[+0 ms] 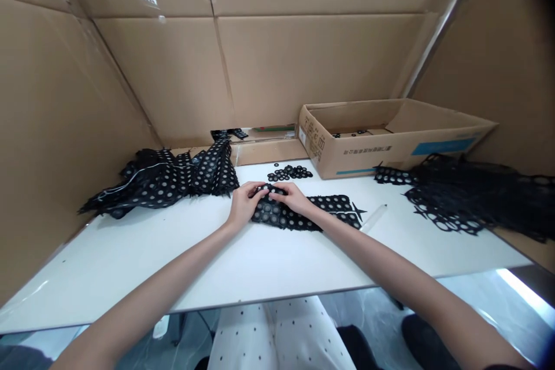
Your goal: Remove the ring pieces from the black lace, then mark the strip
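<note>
A black sheet with rows of round pale discs [271, 214] lies on the white table in front of me. My left hand [246, 201] pinches its upper left edge. Close beside it, my right hand [295, 198] grips the same edge with thumb and fingers. The sheet extends right beneath my right wrist and ends in a ragged, spiky edge. Just behind my hands is a small pile of loose black rings [290, 172], with one ring apart from it. A clear pen-like tool [373, 218] lies right of the sheet.
More dotted black sheets [173, 179] are heaped at the left. An open cardboard box [355, 153] with a few rings inside stands at the back right. Black perforated scraps [472, 196] hang over the table's right edge. Cardboard walls [321, 58] enclose the white table [151, 254].
</note>
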Demonstrator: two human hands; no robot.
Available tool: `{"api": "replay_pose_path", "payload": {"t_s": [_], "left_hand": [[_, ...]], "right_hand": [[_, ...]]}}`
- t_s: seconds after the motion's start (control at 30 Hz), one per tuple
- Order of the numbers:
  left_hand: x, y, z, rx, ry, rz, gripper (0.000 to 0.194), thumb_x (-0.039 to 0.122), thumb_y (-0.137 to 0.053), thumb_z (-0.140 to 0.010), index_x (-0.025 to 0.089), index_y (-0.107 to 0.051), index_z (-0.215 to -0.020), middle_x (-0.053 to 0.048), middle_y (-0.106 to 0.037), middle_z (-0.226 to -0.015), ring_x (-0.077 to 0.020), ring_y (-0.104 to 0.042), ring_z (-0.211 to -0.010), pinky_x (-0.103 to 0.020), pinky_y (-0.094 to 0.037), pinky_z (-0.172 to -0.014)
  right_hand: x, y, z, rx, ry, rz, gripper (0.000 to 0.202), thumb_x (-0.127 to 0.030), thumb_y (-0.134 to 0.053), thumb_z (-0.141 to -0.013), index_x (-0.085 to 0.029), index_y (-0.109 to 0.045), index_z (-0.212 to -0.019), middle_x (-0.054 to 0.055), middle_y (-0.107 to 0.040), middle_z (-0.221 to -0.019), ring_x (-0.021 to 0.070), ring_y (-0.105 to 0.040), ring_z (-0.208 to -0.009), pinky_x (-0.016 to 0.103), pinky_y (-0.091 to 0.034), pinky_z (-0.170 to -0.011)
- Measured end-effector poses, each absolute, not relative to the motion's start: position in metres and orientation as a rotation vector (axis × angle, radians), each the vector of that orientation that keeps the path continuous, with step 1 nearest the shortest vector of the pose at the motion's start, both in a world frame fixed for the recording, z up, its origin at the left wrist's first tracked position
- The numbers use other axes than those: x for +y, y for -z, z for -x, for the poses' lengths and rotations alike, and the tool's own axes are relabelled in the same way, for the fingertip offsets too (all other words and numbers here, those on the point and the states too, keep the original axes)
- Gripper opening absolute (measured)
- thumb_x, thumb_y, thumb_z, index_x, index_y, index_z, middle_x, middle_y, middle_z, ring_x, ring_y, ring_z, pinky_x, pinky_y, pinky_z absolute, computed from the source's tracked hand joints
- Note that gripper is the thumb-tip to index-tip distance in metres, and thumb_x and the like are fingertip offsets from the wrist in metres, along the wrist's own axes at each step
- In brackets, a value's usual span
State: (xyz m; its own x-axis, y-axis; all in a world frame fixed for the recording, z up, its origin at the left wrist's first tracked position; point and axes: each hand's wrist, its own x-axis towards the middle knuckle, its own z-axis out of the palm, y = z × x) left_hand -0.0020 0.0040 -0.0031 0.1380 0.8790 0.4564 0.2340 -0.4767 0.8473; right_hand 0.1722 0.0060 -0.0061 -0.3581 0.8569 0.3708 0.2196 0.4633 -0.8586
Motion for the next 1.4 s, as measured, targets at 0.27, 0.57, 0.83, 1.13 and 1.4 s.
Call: {"api": "replay_pose_path", "payload": {"t_s": [0.27, 0.57, 0.83, 1.13, 1.4], "left_hand": [[0.012, 0.004, 0.002, 0.970, -1.226, -1.659, 0.024, 0.036, -0.068, -0.068, 0.015, -0.072, -0.079, -0.007, -0.071, -0.083, -0.0201, -0.062, -0.080, -0.031, -0.046, -0.079], [0.016, 0.012, -0.002, 0.950, -1.212, -1.206, 0.042, 0.054, -0.064, -0.067, 0.015, -0.058, -0.055, 0.001, -0.058, -0.054, -0.0118, -0.048, -0.052, -0.025, -0.038, -0.056], [0.013, 0.014, -0.006, 1.022, -1.334, -1.061, 0.043, 0.057, -0.064, -0.065, 0.014, -0.058, -0.060, -0.001, -0.060, -0.057, -0.0126, -0.050, -0.053, -0.025, -0.037, -0.054], [0.014, 0.017, -0.007, 1.090, -1.345, -1.159, 0.042, 0.055, -0.060, -0.068, 0.016, -0.052, -0.056, 0.002, -0.052, -0.049, -0.0110, -0.042, -0.048, -0.024, -0.033, -0.050], [0.027, 0.016, -0.006, 1.279, -1.269, -1.092, 0.039, 0.049, -0.052, -0.075, 0.013, -0.054, -0.060, -0.004, -0.058, -0.054, -0.0144, -0.052, -0.050, -0.025, -0.040, -0.051]], "right_hand": [[-0.004, 0.003, -0.171, -1.892, -0.706, 0.877, 0.019, -0.036, -0.057, -0.082, -0.020, -0.067, -0.081, 0.003, -0.063, -0.080, 0.0188, -0.055, -0.078, 0.032, -0.042, -0.077], [-0.004, 0.000, -0.165, -1.913, -0.720, 0.847, 0.022, -0.038, -0.056, -0.083, -0.020, -0.062, -0.069, 0.002, -0.056, -0.070, 0.0182, -0.051, -0.072, 0.032, -0.041, -0.074], [0.002, 0.006, -0.166, -1.811, -0.892, 0.903, 0.019, -0.039, -0.060, -0.079, -0.020, -0.066, -0.081, 0.003, -0.066, -0.084, 0.0193, -0.057, -0.079, 0.033, -0.042, -0.079], [0.002, 0.004, -0.166, -1.783, -0.962, 0.901, 0.020, -0.037, -0.060, -0.077, -0.019, -0.064, -0.070, 0.001, -0.063, -0.073, 0.0173, -0.054, -0.071, 0.029, -0.041, -0.072], [-0.011, -0.011, -0.167, -1.697, -1.018, 0.879, 0.021, -0.035, -0.065, -0.072, -0.018, -0.060, -0.060, -0.002, -0.055, -0.059, 0.0145, -0.047, -0.059, 0.027, -0.037, -0.062]]}}
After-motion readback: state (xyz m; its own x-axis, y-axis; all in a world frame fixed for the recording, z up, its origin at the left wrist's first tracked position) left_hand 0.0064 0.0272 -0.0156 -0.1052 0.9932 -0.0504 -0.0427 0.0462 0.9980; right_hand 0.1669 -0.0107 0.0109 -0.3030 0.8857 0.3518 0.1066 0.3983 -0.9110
